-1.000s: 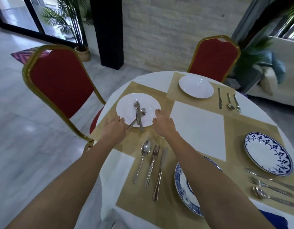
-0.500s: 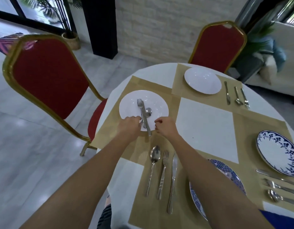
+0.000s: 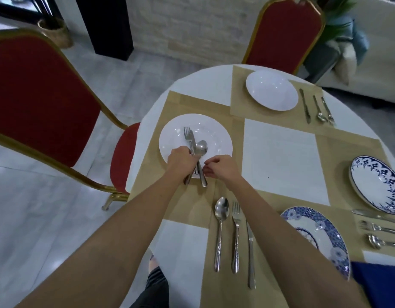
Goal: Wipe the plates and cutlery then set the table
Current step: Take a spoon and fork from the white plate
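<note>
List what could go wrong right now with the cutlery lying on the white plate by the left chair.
1. The left hand closes on the cutlery bundle on the white plate; the handles jut past the rim, so a piece may slip out and clatter.
2. The right hand pinches near the handle ends; pulling one piece could drag the others.
3. Lifting could nudge the plate across the placemat.

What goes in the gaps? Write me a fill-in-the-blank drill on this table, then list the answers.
1. The left hand grips cutlery lying on the plain ____ plate.
2. The table has ____ plates in all.
3. The two chairs have ____ upholstery.
4. Beside the near blue-patterned plate, the spoon lies left of the ____, with the knife rightmost.

Answers: white; four; red; fork
</note>
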### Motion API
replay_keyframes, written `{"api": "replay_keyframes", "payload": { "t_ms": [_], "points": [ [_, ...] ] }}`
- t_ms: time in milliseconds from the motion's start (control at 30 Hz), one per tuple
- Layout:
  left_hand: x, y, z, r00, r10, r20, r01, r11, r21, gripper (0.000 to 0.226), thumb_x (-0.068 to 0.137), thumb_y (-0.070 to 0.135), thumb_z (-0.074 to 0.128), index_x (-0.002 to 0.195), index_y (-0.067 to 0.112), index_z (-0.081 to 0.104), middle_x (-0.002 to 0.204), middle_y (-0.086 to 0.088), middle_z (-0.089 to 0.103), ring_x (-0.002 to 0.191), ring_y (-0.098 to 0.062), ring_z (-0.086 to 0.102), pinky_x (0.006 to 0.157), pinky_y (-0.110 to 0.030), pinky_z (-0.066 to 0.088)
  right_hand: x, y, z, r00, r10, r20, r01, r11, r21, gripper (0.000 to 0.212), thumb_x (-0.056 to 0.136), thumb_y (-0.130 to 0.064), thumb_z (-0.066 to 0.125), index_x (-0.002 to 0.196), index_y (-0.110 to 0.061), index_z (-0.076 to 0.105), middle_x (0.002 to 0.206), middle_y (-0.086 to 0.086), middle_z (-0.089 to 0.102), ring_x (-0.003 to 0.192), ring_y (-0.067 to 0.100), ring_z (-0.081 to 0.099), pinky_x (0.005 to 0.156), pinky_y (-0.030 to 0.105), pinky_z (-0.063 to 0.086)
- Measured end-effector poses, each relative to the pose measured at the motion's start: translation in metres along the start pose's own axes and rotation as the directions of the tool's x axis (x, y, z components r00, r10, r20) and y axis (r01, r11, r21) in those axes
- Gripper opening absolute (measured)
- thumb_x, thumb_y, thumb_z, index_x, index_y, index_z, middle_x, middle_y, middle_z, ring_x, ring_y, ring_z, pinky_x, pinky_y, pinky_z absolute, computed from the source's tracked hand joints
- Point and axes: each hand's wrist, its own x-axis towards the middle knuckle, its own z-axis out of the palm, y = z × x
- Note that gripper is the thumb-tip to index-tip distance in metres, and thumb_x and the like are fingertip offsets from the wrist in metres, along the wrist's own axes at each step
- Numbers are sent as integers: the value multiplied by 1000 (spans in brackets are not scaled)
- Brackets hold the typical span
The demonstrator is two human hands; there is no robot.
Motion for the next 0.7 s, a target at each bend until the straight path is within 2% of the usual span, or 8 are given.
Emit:
{"api": "replay_keyframes", "payload": {
  "t_ms": [100,167,233,367,467,567,700],
  "points": [
    [3,0,-3,1000,16,9,-16,999,31,28,85,35,61,87,8,63,82,-8,64,80,-27,61,63,-29,42,-7,-2,3,998,43,48,-49,990,131,16,90,7,51,101,9,62,84,21,68,71,22,69,62,24,59],
    [5,-3,-5,1000,20,0,-20,999,32,24,85,29,60,94,6,63,89,-10,64,88,-29,61,66,-30,42,-7,-3,5,998,46,39,-52,988,148,15,90,8,50,100,9,60,87,25,67,72,24,69,65,26,60],
    [8,-7,-7,1000,14,7,-14,999,30,24,85,22,59,102,5,62,96,-11,63,95,-30,60,70,-29,41,-3,-5,8,999,36,6,-37,994,100,11,90,7,52,91,5,62,86,23,68,74,26,70,73,31,60],
    [16,-16,-15,1000,15,-25,-12,993,114,28,88,16,56,114,4,59,110,-12,64,107,-29,57,81,-30,44,9,-4,14,999,22,-41,-26,994,-102,23,87,-2,55,67,-10,66,73,11,72,73,25,73,81,41,58],
    [20,-19,-19,998,42,-50,-32,982,187,26,91,18,56,113,6,60,113,-13,64,107,-29,57,86,-33,46,16,-8,20,999,2,-34,-8,985,-175,23,84,-5,58,65,-10,69,76,11,74,75,24,73,83,39,58],
    [21,-25,-18,996,69,-60,-55,975,213,22,91,18,54,109,8,62,107,-11,65,99,-28,60,80,-34,48,21,-9,23,999,25,-37,-30,989,-144,15,85,-8,61,76,-4,72,81,12,74,75,24,73,82,35,58],
    [16,-33,-13,985,154,-77,-116,922,370,20,92,22,51,108,12,58,100,-8,65,92,-26,59,78,-35,48,32,-7,28,994,72,-82,-76,996,-43,23,82,-19,68,63,-5,69,69,11,73,67,26,72,78,43,59]
  ]
}}
